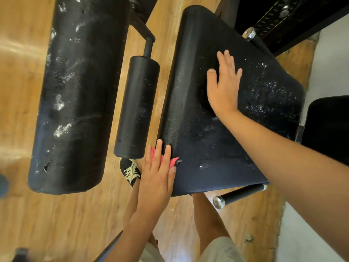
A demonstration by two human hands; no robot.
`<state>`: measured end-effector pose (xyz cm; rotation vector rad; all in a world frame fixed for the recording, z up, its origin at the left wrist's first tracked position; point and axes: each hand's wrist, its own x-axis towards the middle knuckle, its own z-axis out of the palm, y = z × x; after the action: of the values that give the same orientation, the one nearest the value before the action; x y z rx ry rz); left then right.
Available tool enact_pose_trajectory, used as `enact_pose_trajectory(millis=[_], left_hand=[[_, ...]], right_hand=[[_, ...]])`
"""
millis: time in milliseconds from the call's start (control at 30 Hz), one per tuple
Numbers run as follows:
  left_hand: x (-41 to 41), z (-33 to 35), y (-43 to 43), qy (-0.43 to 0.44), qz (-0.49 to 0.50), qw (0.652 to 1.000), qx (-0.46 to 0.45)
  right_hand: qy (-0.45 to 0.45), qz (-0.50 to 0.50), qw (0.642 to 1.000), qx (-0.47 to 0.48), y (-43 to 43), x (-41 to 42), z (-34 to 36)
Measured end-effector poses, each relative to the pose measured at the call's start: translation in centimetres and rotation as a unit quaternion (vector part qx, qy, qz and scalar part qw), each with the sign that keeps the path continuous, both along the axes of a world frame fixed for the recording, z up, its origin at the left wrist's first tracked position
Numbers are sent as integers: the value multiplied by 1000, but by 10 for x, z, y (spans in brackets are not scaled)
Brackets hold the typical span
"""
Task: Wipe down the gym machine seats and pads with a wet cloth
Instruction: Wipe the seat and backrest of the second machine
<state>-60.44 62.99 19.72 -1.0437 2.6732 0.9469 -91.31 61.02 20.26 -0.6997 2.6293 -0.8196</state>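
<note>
While the person stands over the bench in pale shorts, the left hand (156,182) lies flat with straight fingers close together, pressing a small pink cloth (154,155) against the near left edge of the broad black textured vinyl seat pad (207,157); only slivers of cloth show between and beside the fingers. Just under that hand a black sneaker with pale laces (130,171) rests on the wooden plank floor (22,214), and a black bar with a shiny metal end cap (241,194) sticks out below the seat's near edge. Farther up the seat, the right hand (222,91) rests palm down with its fingers straight and slightly spread, holding nothing, seemingly bracing. White specks are scattered over the seat's right side and near corner, so this pad looks only partly wiped. Left of the seat, the slim black cylindrical roller pad (137,106) shows faint dust, and the large black cylindrical bolster pad (79,91) beyond it carries heavy white smears and seems untouched; most of the job likely remains. No bucket, bottle or other container is in view.
</note>
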Motion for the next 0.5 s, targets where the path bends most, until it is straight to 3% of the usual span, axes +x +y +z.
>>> enact_pose_trajectory(millis=[200,500], left_hand=[[-39,-4,-21,6,43,998,37],[-200,0,-121,53,87,994,44]], right_hand=[[29,5,997,68,39,13,-17],[50,-5,997,61,36,12,-23]])
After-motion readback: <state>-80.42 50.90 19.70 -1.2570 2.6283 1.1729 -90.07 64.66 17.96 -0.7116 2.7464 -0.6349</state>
